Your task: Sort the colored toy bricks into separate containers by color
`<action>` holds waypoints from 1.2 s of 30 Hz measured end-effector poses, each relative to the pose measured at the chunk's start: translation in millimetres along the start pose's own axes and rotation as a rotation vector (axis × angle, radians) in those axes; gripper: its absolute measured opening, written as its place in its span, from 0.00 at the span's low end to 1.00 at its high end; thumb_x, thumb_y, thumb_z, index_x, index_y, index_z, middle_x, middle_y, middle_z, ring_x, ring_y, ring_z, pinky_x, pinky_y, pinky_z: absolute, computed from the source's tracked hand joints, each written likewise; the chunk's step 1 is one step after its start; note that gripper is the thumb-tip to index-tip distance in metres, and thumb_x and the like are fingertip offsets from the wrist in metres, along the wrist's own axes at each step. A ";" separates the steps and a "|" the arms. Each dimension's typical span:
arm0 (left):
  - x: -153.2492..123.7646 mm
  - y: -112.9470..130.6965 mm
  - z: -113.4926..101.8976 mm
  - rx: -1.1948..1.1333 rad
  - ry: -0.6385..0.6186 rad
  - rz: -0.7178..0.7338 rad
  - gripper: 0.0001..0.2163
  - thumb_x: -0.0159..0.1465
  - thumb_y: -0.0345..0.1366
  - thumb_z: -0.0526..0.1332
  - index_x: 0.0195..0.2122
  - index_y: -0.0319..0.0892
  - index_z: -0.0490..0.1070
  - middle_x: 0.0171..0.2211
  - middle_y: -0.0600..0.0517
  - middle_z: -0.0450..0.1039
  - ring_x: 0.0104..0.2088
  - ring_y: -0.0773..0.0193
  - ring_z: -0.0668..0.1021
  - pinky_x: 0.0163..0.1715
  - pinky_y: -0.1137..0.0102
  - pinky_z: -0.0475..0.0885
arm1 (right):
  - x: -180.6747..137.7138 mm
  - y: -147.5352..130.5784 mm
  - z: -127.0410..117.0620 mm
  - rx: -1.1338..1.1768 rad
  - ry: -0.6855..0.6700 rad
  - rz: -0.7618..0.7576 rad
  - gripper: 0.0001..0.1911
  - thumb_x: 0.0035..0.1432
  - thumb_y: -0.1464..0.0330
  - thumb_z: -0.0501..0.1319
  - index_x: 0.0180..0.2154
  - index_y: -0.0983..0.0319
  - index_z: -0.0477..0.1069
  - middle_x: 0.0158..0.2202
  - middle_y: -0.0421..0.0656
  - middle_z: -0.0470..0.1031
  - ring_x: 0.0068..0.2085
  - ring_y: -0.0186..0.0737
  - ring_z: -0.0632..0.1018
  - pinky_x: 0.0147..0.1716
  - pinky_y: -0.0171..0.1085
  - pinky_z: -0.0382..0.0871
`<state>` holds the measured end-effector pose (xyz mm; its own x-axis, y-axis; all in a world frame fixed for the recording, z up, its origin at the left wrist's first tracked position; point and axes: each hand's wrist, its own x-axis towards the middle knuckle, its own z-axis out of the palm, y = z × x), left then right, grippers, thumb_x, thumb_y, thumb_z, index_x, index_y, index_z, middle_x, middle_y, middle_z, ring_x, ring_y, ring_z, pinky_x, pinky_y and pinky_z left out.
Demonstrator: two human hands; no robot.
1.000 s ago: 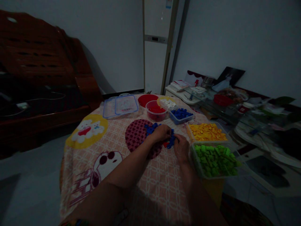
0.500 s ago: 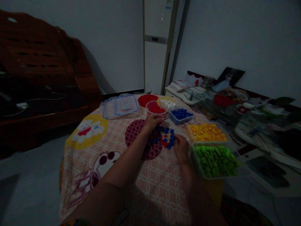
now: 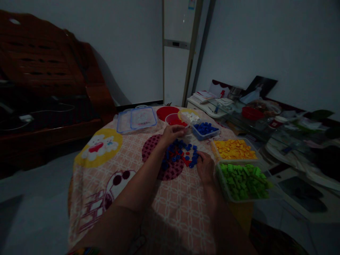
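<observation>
My left hand (image 3: 172, 134) is over the near rim of a clear round tub (image 3: 176, 122) of red pieces, its fingers stretched forward and thumb a little apart. I see nothing held in it. My right hand (image 3: 205, 164) is at the right side of an arrangement of blue building blocks (image 3: 194, 157) and red building blocks (image 3: 186, 162) on the tablecloth. Its fingers are curled together with the tips against the blue blocks; what is between them is too dark to tell. More loose blue and red blocks lie under my left wrist, partly hidden.
A box of blue blocks (image 3: 205, 130), a box of yellow blocks (image 3: 233, 149) and a box of green blocks (image 3: 244, 182) line the right side. White pieces (image 3: 191, 117) lie behind. Blue-rimmed lids (image 3: 136, 119) and a red lid (image 3: 166, 112) are at the back.
My left hand has moved slightly forward and up toward the tub's rim, its fingers more stretched, uncovering more blue blocks. My right hand has stayed about where it was.
</observation>
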<state>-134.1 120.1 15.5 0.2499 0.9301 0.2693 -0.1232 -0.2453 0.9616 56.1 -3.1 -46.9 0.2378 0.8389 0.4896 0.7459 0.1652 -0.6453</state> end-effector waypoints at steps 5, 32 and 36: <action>-6.5 4.8 16.8 0.375 -0.251 -0.025 0.09 0.54 0.32 0.66 0.35 0.36 0.81 0.26 0.50 0.80 0.26 0.65 0.78 0.30 0.73 0.72 | -0.2 0.6 1.3 -0.005 0.007 -0.012 0.19 0.55 0.74 0.52 0.41 0.63 0.80 0.42 0.49 0.82 0.45 0.45 0.78 0.50 0.42 0.69; -10.1 -0.9 22.7 0.173 -0.306 -0.192 0.05 0.52 0.31 0.67 0.30 0.36 0.77 0.21 0.54 0.74 0.20 0.69 0.74 0.23 0.75 0.69 | 0.1 -0.2 -0.3 -0.008 -0.014 -0.001 0.20 0.55 0.74 0.52 0.42 0.64 0.80 0.43 0.50 0.82 0.45 0.46 0.78 0.51 0.43 0.69; -3.6 -1.3 17.1 -0.052 0.021 -0.130 0.08 0.51 0.32 0.67 0.32 0.36 0.76 0.22 0.53 0.76 0.22 0.68 0.76 0.27 0.73 0.74 | -0.3 -1.8 -1.3 -0.003 -0.006 0.009 0.20 0.55 0.74 0.52 0.42 0.63 0.80 0.43 0.49 0.82 0.46 0.45 0.78 0.51 0.42 0.69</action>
<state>-118.4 112.4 14.2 0.2467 0.9589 0.1405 -0.1409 -0.1079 0.9841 55.5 -4.4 -45.1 0.2403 0.8436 0.4803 0.7454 0.1565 -0.6480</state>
